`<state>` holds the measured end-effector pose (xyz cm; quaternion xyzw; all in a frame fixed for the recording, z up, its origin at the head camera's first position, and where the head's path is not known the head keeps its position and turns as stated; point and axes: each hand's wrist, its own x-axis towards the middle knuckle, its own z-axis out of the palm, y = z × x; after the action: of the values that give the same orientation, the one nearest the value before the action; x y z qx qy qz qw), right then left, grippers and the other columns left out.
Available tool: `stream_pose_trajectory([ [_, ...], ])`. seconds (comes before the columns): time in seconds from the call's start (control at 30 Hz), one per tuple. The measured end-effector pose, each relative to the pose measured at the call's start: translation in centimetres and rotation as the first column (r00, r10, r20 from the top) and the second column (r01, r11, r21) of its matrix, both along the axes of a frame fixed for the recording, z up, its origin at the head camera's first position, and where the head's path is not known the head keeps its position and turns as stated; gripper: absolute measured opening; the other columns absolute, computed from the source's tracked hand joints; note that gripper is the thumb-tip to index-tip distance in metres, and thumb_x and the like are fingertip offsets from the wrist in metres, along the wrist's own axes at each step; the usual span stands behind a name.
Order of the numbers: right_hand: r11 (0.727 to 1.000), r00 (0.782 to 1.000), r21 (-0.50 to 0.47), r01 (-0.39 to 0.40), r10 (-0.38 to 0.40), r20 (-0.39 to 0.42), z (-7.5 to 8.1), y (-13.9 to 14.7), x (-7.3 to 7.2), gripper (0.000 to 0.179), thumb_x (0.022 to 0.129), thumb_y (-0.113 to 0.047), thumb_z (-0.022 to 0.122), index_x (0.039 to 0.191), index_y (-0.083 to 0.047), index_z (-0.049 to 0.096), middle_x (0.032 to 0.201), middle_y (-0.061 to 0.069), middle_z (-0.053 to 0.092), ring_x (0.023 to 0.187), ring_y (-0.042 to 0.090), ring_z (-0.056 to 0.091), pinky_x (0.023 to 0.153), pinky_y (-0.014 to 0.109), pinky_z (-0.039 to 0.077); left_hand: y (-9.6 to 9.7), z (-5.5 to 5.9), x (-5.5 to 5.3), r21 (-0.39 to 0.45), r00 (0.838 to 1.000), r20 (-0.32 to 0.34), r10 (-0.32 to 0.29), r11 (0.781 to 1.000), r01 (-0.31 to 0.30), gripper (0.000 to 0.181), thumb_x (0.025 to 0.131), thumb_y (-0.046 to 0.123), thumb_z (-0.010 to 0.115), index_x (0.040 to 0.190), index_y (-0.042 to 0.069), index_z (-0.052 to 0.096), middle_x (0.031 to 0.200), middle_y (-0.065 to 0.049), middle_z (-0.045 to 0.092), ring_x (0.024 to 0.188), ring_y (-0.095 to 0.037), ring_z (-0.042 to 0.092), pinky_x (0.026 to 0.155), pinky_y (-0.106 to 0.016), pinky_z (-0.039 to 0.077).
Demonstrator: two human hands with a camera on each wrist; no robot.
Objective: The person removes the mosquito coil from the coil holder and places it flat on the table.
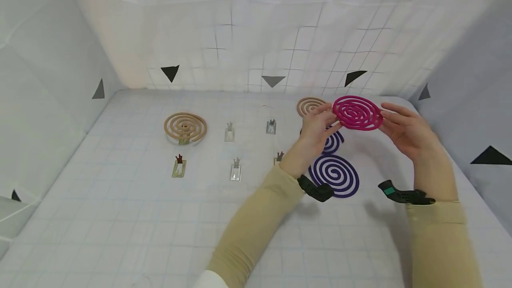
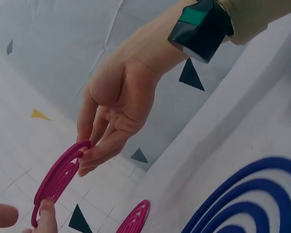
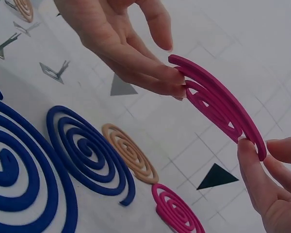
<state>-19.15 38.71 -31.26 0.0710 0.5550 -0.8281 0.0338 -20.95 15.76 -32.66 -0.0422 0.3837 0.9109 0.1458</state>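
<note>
A pink mosquito coil (image 1: 356, 112) is held up above the right part of the table, between both hands. My right hand (image 1: 412, 134) pinches its right edge between thumb and fingers. Straight fingers of my left hand (image 1: 314, 132) touch the opposite edge, while the left thumb stands slightly off it in the right wrist view. Seen edge-on there, the held coil (image 3: 218, 90) is tilted and its windings are spread apart. Below the hands lie two dark blue coils, the nearer one (image 1: 334, 172) flat and the farther one (image 1: 330, 143) partly behind the left hand.
Farther back lie a tan coil (image 1: 308, 106) and another pink coil (image 3: 177, 211). At the left, a tan coil (image 1: 184, 126) sits raised on a small metal stand (image 1: 183, 142). Several similar stands, among them one (image 1: 235, 172), lie mid-table. White walls surround the table.
</note>
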Motion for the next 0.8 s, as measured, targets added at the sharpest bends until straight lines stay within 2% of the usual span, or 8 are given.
stream_pose_trajectory([
  [0.2, 0.999, 1.0, 0.042, 0.02, -0.021, 0.02, -0.4, 1.1, 0.1, 0.026, 0.096, -0.008, 0.063, 0.121, -0.014, 0.067, 0.112, -0.002, 0.07, 0.095, 0.014, 0.073, 0.078, 0.024, 0.061, 1.1, -0.7, 0.3, 0.02, 0.999, 0.037, 0.0, 1.0, -0.001, 0.029, 0.097, -0.001, 0.056, 0.125, -0.001, 0.06, 0.116, -0.013, 0.068, 0.103, -0.025, 0.067, 0.102, -0.05, 0.051],
  [0.33, 0.996, 0.999, 0.084, 0.03, -0.031, 0.011, -0.5, 1.8, 0.2, 0.027, 0.096, -0.01, 0.064, 0.123, -0.016, 0.066, 0.114, -0.002, 0.069, 0.095, 0.013, 0.073, 0.076, 0.023, 0.061, 1.2, -1.2, 0.3, 0.025, 0.999, 0.042, -0.029, 0.999, 0.028, 0.028, 0.097, 0.0, 0.056, 0.124, 0.001, 0.062, 0.115, -0.011, 0.067, 0.109, -0.027, 0.066, 0.102, -0.049, 0.051],
  [0.5, 0.991, 0.999, 0.133, 0.032, -0.037, 0.038, -0.9, 2.4, 0.2, 0.031, 0.094, -0.015, 0.067, 0.125, -0.018, 0.064, 0.123, -0.003, 0.062, 0.096, 0.011, 0.071, 0.078, 0.022, 0.06, 1.5, -1.8, 0.3, 0.043, 0.996, 0.04, -0.078, 0.996, 0.077, 0.032, 0.099, 0.003, 0.054, 0.13, 0.0, 0.058, 0.117, -0.01, 0.066, 0.114, -0.028, 0.064, 0.105, -0.048, 0.05],
  [0.63, 0.986, 0.996, 0.164, 0.034, -0.047, 0.071, -1.6, 3.0, 0.2, 0.031, 0.093, -0.017, 0.07, 0.123, -0.02, 0.065, 0.123, -0.004, 0.057, 0.096, 0.009, 0.07, 0.077, 0.021, 0.06, 2.1, -2.4, 0.3, 0.054, 0.991, 0.072, -0.114, 0.992, 0.11, 0.034, 0.099, 0.003, 0.053, 0.132, 0.001, 0.058, 0.117, -0.009, 0.065, 0.116, -0.029, 0.064, 0.105, -0.049, 0.049],
  [0.8, 0.986, 0.996, 0.167, 0.029, -0.043, 0.08, -2.5, 3.9, 0.1, 0.028, 0.094, -0.014, 0.068, 0.121, -0.02, 0.065, 0.122, -0.005, 0.058, 0.095, 0.009, 0.069, 0.077, 0.021, 0.06, 2.5, -3.0, 0.5, 0.058, 0.984, 0.109, -0.144, 0.989, 0.138, 0.034, 0.099, 0.005, 0.052, 0.132, -0.001, 0.058, 0.119, -0.013, 0.062, 0.117, -0.032, 0.061, 0.107, -0.048, 0.049],
])
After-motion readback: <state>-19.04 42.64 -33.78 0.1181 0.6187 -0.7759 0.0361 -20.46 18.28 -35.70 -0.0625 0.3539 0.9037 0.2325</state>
